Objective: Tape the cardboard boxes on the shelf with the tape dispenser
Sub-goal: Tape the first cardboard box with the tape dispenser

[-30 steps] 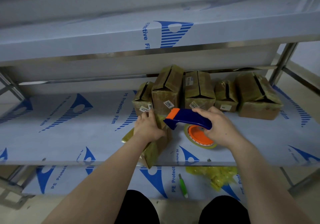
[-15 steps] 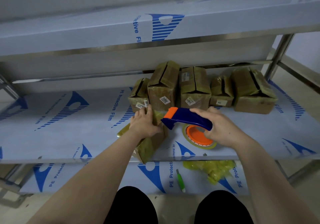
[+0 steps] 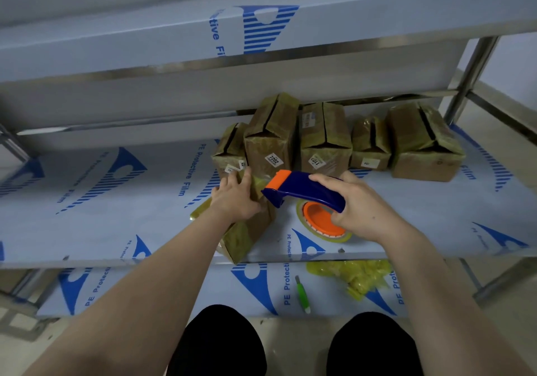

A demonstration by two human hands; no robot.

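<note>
- Cardboard near box point(image 3: 247, 230) lies slanted at the near edge of the shelf point(image 3: 116, 201), one corner overhanging. It is already largely wrapped in yellowish tape.
- Left hand point(image 3: 235, 198) lies on top of this box, fingers curled over its far end, holding it steady.
- Right hand point(image 3: 366, 210) is closed round the blue body of the tape dispenser point(image 3: 305, 191). Its orange nose sits against the box top just right of the left hand, and the orange-cored roll hangs just above the shelf.
- Progress, as judged: a strip is being laid on the near box. How many of its seams are closed cannot be told.
- Far row of boxes point(image 3: 324, 140), five in number, stands against the back of the shelf. All show tape over their faces, though dark flap gaps on top suggest some seams may remain unsealed.
- Legible writing: label "7202" point(image 3: 274, 160) on the second box from the left; an inverted label point(image 3: 315, 161) on the third, apparently "1101"; other labels too small to read.
- Shelf film point(image 3: 190, 169) is printed "PE Protective Film" in blue.
- Lower shelf point(image 3: 174, 288) carries a green-handled tool point(image 3: 302, 294) and yellow scraps point(image 3: 357, 277).
</note>
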